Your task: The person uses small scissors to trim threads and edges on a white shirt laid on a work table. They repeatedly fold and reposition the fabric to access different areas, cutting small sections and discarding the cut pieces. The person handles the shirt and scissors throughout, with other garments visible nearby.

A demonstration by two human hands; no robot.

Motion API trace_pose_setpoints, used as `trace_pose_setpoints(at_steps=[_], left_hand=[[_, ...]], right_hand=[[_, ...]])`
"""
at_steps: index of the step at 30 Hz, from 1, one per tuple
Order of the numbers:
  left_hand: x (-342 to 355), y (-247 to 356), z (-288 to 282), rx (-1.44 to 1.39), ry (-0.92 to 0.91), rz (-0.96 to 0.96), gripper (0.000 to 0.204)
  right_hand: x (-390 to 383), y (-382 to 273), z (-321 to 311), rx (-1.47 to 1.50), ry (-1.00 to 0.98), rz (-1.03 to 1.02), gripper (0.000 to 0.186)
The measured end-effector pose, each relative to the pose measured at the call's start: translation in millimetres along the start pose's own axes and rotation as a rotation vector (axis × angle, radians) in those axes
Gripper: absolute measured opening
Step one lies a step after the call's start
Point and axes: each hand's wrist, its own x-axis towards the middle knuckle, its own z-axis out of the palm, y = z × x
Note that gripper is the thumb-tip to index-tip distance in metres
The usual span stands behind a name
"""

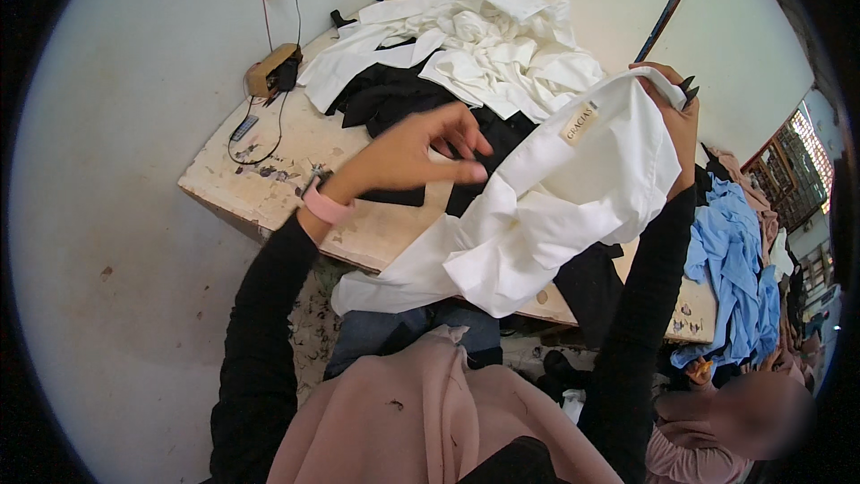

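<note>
A white garment [546,215] hangs from my right hand [678,125], which is closed on its upper edge. A small cream label [580,123] shows on the inside of the cloth, just below that edge. Dark pointed tips [689,92], like those of small thread snips, stick out between the fingers of the same hand. My left hand [421,148] is in the air left of the garment, its fingers curved and apart, with nothing in them. The garment's lower part drapes over the table's near edge towards my lap.
White garments [502,45] lie heaped at the table's back, with black cloth [385,94] before them. On the worn table [269,152], a brown box [273,72], cables and a grey handheld device [244,128] lie by the wall. Blue garments [735,233] hang at right, near another person [694,448].
</note>
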Motion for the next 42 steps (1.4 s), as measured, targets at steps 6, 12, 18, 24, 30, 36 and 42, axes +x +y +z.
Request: trace_pose_setpoints(at_steps=[6,12,18,24,30,36,42], left_hand=[[-9.9,1.8,39.7,-0.177,-0.084,-0.003,0.025],[14.9,80.3,-90.6,-0.454,0.637,-0.027,0.043],[27.8,143.5,-129.9,0.743,0.113,-0.07,0.039],[44.6,181.0,-188.4,1.537,0.536,0.228,0.021],[54.0,178.8,-213.4,1.707,0.35,0.15,0.03],[51.6,253.9,-220.4,1.517,0.565,-0.22,0.025],[64.1,247.1,-237.3,0.358,0.415,-0.128,0.028]], right_hand=[[17.2,6.4,17.6,0.001,0.239,0.038,0.028],[5.2,-33.1,58.2,-0.281,-0.509,0.09,0.048],[96.6,-59.2,49.7,-1.221,0.207,-0.533,0.033],[121.8,-127.3,71.3,-0.988,-0.073,-0.357,0.064],[139.3,-132.3,41.6,-1.017,0.008,-0.438,0.046],[164.6,-137.3,-51.2,-0.83,-0.069,-0.234,0.074],[173.1,-77.5,-85.0,0.326,-0.253,0.131,0.03]])
